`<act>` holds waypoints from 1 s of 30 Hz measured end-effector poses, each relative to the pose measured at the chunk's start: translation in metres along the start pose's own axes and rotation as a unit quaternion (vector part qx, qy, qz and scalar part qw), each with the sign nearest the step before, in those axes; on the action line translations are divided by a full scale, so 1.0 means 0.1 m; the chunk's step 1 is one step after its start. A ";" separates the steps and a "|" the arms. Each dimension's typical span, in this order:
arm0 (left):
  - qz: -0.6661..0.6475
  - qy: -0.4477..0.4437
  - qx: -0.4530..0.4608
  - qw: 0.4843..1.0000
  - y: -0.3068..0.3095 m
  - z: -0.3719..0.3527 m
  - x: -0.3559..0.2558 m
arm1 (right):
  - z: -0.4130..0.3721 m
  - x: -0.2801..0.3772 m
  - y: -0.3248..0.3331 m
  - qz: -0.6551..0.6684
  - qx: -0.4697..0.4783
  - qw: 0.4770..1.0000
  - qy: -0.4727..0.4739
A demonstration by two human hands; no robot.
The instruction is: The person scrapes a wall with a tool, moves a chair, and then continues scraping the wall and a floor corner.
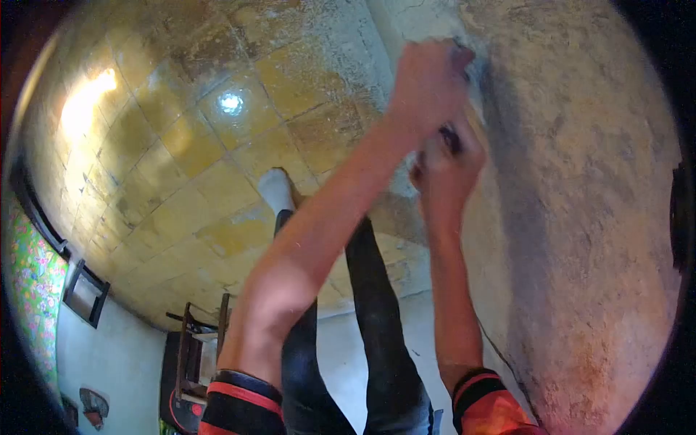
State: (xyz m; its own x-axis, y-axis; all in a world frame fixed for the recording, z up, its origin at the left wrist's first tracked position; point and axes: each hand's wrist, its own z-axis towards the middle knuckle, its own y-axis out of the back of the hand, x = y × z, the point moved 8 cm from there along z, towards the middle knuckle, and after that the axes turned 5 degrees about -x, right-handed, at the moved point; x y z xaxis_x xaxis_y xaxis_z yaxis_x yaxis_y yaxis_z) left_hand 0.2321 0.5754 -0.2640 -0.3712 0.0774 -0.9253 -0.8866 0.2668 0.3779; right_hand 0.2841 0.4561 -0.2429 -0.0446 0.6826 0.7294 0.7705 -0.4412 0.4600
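My left hand (431,83) is at the top, close to the wall (580,181), its fingers closed at a small dark item that blur hides. Just below it, my right hand (453,170) is curled round a dark thing (451,139), mostly covered by the fingers. What either hand holds cannot be named. Both arms stretch forward, the left one slanting across the middle of the view. A pale bluish strip (406,29) runs along the foot of the wall beside my left hand.
Worn yellow floor tiles (246,156) spread to the left. A foot in a light sock (276,190) stands on them. Wooden furniture (190,348) is at the lower left, and a flowered curtain (36,283) hangs at the left edge.
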 end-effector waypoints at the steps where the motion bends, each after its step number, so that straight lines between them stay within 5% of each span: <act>1: -0.003 -0.008 0.009 1.000 0.04 0.09 0.01 | 0.00 0.05 -0.10 0.024 -0.010 1.000 -0.001; 5: -0.060 0.004 -0.024 0.998 0.06 -0.11 -0.20 | -0.28 0.23 0.09 0.033 -0.063 0.997 -0.040; 8: -0.045 0.094 0.053 0.993 0.08 0.07 0.07 | -0.11 0.12 -0.20 0.059 -0.020 0.998 0.000; 11: -0.073 0.021 0.001 0.997 0.09 -0.06 -0.09 | -0.21 0.04 0.03 0.010 -0.085 0.996 0.013; 19: -0.054 0.023 0.003 0.998 0.09 -0.10 -0.05 | -0.22 0.04 -0.03 0.025 -0.040 0.998 -0.047; 24: 0.008 0.003 0.014 1.000 0.04 0.12 0.00 | 0.10 0.01 -0.09 -0.029 -0.020 0.997 0.072; 30: -0.061 0.014 -0.026 0.998 0.03 -0.07 -0.07 | -0.14 0.12 0.04 0.003 -0.005 1.000 -0.018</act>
State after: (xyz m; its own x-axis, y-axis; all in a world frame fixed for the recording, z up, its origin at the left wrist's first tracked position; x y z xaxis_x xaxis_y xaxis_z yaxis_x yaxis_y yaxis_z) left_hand 0.2300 0.5686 -0.2562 -0.2661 0.0192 -0.9638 -0.9388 0.2216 0.2636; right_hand 0.2773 0.4543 -0.2247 -0.0161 0.7007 0.7133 0.7648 -0.4509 0.4601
